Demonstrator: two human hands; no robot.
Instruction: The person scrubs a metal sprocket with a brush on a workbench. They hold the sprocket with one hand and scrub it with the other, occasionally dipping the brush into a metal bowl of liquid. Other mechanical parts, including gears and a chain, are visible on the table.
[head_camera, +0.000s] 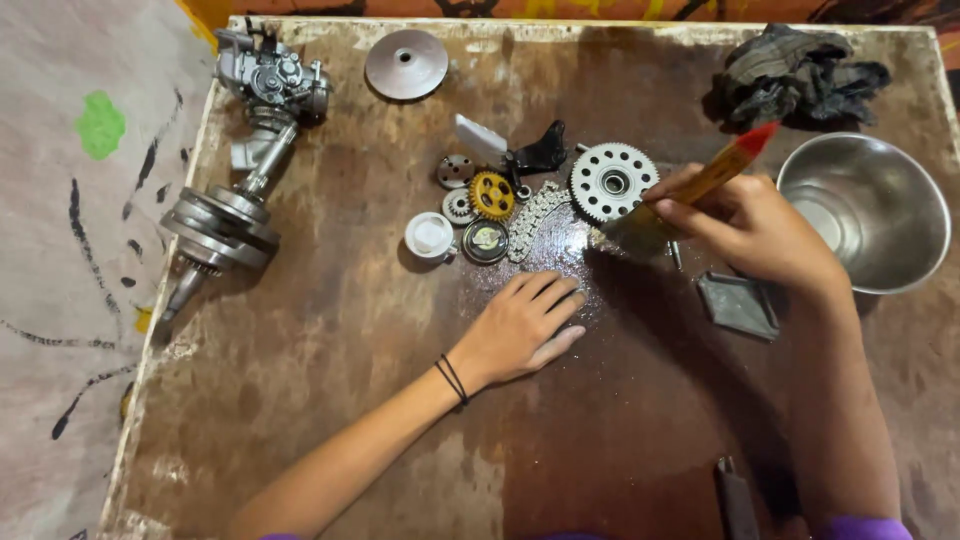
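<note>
Glossy metal bowl (868, 210); worn, wet-patched wooden board (330, 300).

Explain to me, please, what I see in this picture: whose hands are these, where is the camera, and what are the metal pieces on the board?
There is one picture, taken by a camera worn on a person's head, looking down at a wet, stained brown board. Both bare hands belong to that person. The left hand, with a black band at the wrist, lies flat on the board and holds nothing. The right hand holds a paintbrush with a yellow handle and red tip, its bristles down near a large toothed sprocket. Beside it lie a short chain, a yellow gear, small round parts and a white cap. At the left lies a crankshaft, at the top a metal disc. At the right stand a steel bowl and a dark rag.
</note>
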